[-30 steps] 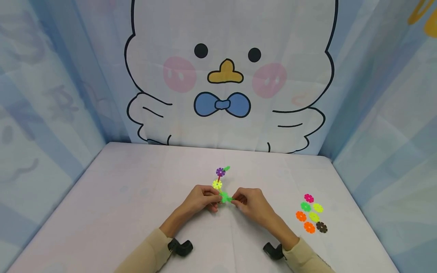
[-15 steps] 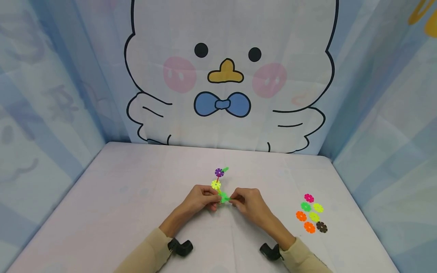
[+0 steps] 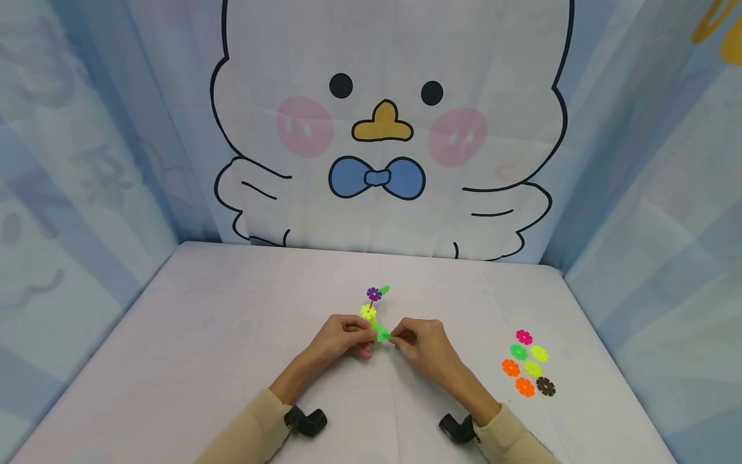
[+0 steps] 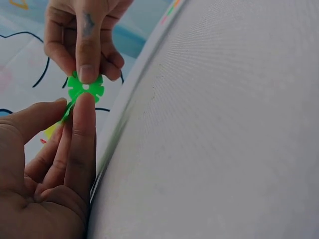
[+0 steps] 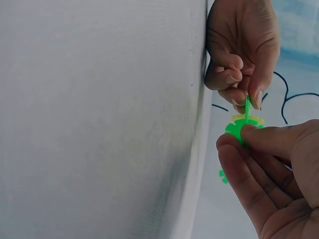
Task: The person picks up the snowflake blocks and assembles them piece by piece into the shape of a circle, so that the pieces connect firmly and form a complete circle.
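My left hand [image 3: 344,336] pinches a green notched plastic disc [image 5: 247,106] between thumb and fingertips, at the near end of a chain of interlocking discs. From there the chain runs away over the table through a yellow disc [image 3: 368,312], a thin red one seen edge-on and a purple disc [image 3: 373,294], to a green disc [image 3: 385,290] at its far tip. My right hand [image 3: 428,345] pinches another green disc [image 4: 85,90] by its edge. In both wrist views the two green discs meet crosswise at their rims, fingertips partly covering them.
On the white table [image 3: 278,283], loose discs lie in a cluster at the right: a pink disc [image 3: 524,337], a green disc [image 3: 518,352], a black disc [image 3: 545,386], plus yellow and orange ones. A printed curtain [image 3: 382,219] stands behind the table.
My right hand has moved slightly left, bringing its green disc closer against the left hand's disc. The chain has wobbled a little; the left hand stays in place.
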`<action>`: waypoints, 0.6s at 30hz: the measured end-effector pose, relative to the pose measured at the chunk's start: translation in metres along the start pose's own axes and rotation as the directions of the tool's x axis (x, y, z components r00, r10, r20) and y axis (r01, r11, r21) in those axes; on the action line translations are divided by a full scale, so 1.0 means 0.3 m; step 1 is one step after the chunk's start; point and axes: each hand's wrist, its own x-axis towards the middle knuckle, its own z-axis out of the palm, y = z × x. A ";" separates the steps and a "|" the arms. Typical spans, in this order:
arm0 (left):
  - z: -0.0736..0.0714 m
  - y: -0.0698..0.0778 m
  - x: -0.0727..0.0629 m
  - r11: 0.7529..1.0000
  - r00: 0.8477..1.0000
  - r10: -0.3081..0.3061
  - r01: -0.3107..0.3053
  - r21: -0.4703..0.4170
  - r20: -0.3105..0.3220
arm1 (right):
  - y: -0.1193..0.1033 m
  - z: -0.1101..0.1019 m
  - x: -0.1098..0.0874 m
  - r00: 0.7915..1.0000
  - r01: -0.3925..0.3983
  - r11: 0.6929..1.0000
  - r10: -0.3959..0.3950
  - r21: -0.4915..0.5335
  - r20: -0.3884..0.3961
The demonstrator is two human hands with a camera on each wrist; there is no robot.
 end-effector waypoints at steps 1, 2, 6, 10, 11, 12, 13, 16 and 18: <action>0.000 0.001 0.000 1.000 1.000 -0.002 0.002 -0.004 0.002 | 0.000 -0.001 0.000 1.000 -0.004 1.000 0.004 0.005 0.001; 0.000 0.002 0.000 1.000 1.000 -0.004 0.004 -0.005 0.002 | 0.000 -0.003 0.001 1.000 -0.001 1.000 0.001 0.010 0.001; 0.003 0.004 0.000 1.000 1.000 -0.014 0.014 -0.004 -0.006 | 0.008 -0.016 -0.005 0.999 -0.040 0.998 0.039 0.047 0.023; 0.004 0.004 0.002 1.000 1.000 -0.022 0.022 -0.011 -0.021 | 0.035 -0.062 -0.024 0.987 -0.136 0.988 0.129 0.069 0.101; 0.004 0.003 0.003 1.000 0.999 -0.025 0.024 -0.013 -0.023 | 0.046 -0.078 -0.030 0.981 -0.163 0.985 0.156 0.061 0.117; 0.004 0.003 0.004 1.000 0.999 -0.028 0.028 -0.014 -0.024 | 0.058 -0.097 -0.037 0.974 -0.192 0.980 0.185 0.046 0.130; 0.004 0.002 0.005 0.999 0.999 -0.033 0.032 -0.016 -0.026 | 0.072 -0.115 -0.046 0.968 -0.220 0.975 0.214 0.027 0.133; 0.002 -0.001 0.007 0.999 0.999 -0.039 0.039 -0.020 -0.027 | 0.125 -0.179 -0.075 0.949 -0.299 0.954 0.301 -0.031 0.096; 0.001 -0.002 0.008 0.999 0.999 -0.041 0.040 -0.022 -0.030 | 0.159 -0.228 -0.096 0.934 -0.348 0.935 0.352 -0.066 0.062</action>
